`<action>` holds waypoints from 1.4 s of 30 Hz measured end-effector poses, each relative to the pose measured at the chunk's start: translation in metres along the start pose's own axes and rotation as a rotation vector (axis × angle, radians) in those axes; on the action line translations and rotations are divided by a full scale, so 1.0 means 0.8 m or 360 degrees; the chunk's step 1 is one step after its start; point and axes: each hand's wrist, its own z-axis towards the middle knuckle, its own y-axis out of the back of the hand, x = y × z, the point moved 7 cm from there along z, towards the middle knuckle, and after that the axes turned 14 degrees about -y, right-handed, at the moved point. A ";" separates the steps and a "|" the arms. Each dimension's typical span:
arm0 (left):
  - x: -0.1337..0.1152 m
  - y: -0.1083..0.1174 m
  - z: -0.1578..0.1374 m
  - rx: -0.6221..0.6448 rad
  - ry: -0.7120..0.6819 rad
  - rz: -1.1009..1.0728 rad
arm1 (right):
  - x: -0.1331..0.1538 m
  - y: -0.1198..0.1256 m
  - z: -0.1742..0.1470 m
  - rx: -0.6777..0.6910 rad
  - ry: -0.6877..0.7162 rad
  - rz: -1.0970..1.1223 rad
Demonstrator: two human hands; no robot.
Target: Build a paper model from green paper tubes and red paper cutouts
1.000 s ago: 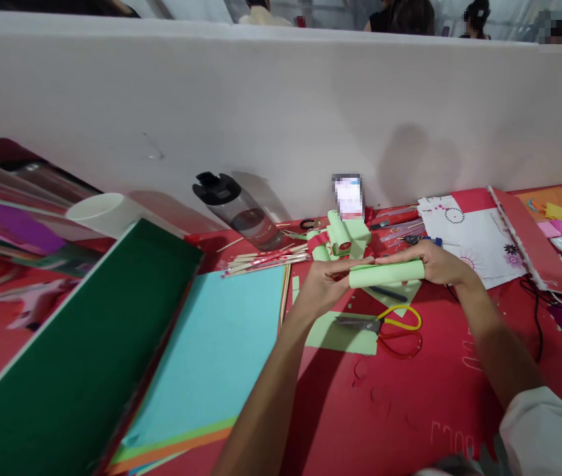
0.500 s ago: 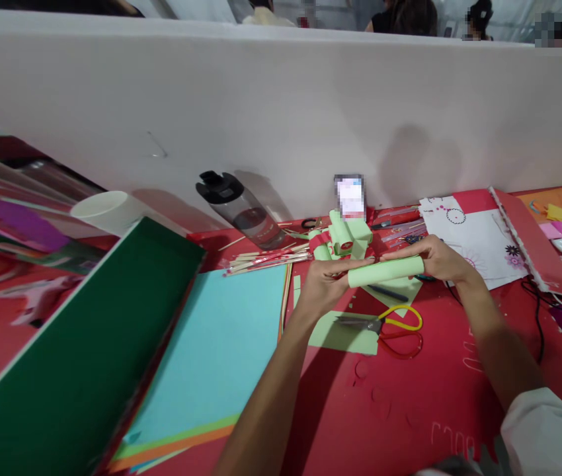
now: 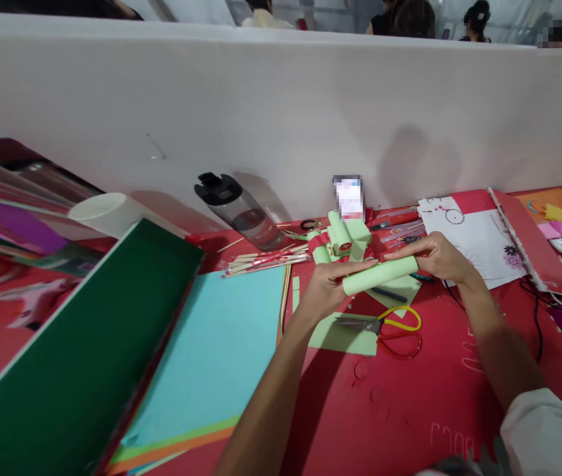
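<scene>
Between my two hands is a light green paper roll (image 3: pixel 380 276), tilted with its right end a little higher. My left hand (image 3: pixel 328 284) grips its left end, fingers stretched along the far side. At the right end, my right hand (image 3: pixel 442 258) is closed on it, with the fingers partly hidden. Just beyond the roll stands a green paper model (image 3: pixel 348 235) made of rolls with red bands. Below lie scissors (image 3: pixel 377 325) with one yellow and one red handle, resting partly on a light green paper piece (image 3: pixel 343 337).
A dark-lidded bottle (image 3: pixel 241 211) stands by the white partition (image 3: pixel 261 119). Wooden sticks (image 3: pixel 266 260) lie near blue paper sheets (image 3: pixel 216 357). A green board (image 3: pixel 87 350) rises at left. A phone (image 3: pixel 349 195) leans behind the model; a patterned sheet (image 3: pixel 469 238) lies at right.
The paper roll has shifted slightly left and tilted more, its left end dropping a little. My right hand has moved slightly left with it.
</scene>
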 end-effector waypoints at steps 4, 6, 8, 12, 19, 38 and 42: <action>0.002 -0.002 -0.001 0.0009 0.0020 -0.0035 | -0.001 -0.006 0.001 0.0044 -0.0022 -0.0009; 0.003 -0.003 -0.002 0.0037 0.0065 -0.0055 | -0.001 -0.008 0.001 0.0055 -0.0017 -0.0021; 0.002 -0.005 -0.002 0.0091 0.0099 -0.0069 | -0.002 -0.009 0.002 0.0052 -0.0014 -0.0020; 0.000 -0.010 -0.002 0.0249 0.0132 -0.0107 | -0.004 -0.009 0.005 0.0060 0.0014 -0.0024; 0.002 -0.010 -0.003 0.0270 0.0123 -0.0124 | -0.012 -0.006 0.010 0.0036 -0.0035 0.0086; 0.059 0.004 -0.014 -0.0124 0.0817 -0.0592 | -0.067 0.006 0.030 0.0106 -0.0565 0.0565; 0.065 0.005 -0.017 -0.0148 0.0820 -0.0618 | -0.066 0.011 0.027 0.0085 -0.0551 0.0565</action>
